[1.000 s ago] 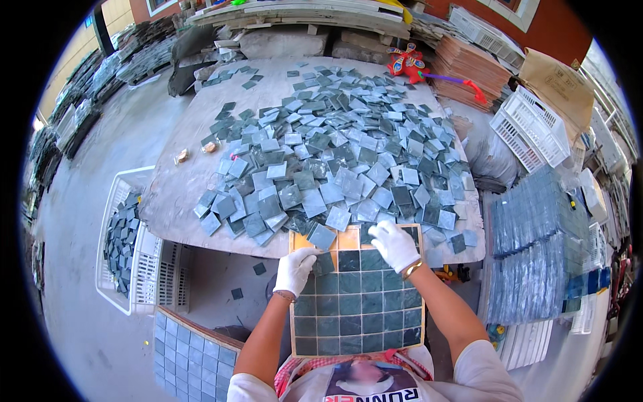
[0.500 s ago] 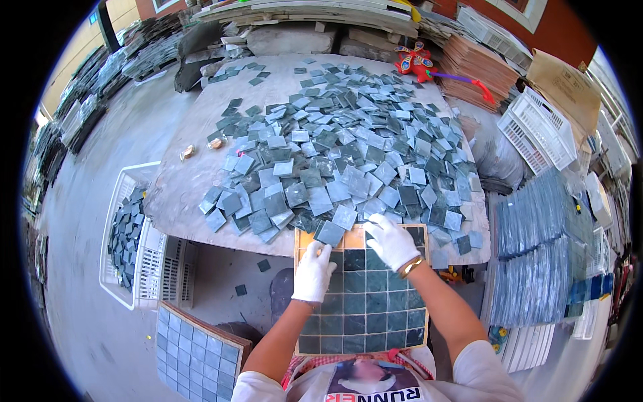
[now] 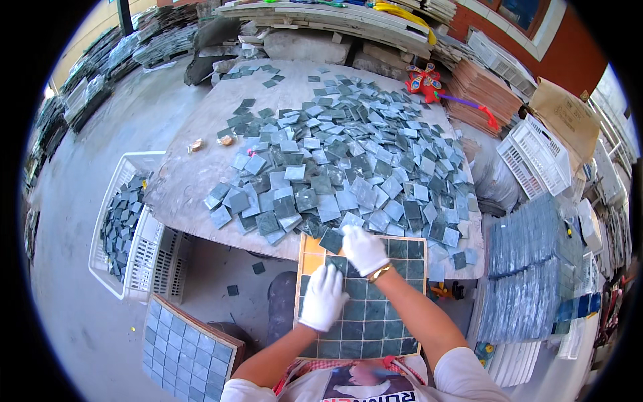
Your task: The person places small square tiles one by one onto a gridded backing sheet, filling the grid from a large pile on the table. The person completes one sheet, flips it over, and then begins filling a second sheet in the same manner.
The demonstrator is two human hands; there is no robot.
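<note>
Gloved left hand (image 3: pixel 324 298) lies over a tiled frame (image 3: pixel 311 262), fingers extended; gloved right hand (image 3: pixel 365 250) is beside a dark tile (image 3: pixel 331 240) at the frame's upper edge, whether pinching it I cannot tell. Lining that tile up squarely should keep spacing even.

left hand (image 3: pixel 324 299) over tiled frame (image 3: pixel 311 262) | right hand (image 3: pixel 366 251) by dark tile (image 3: pixel 331 241) | loose tiles (image 3: pixel 364 192) heaped on table (image 3: pixel 184 194)

A red toy (image 3: pixel 424 80) lies near stone blocks (image 3: pixel 308 47)
</note>
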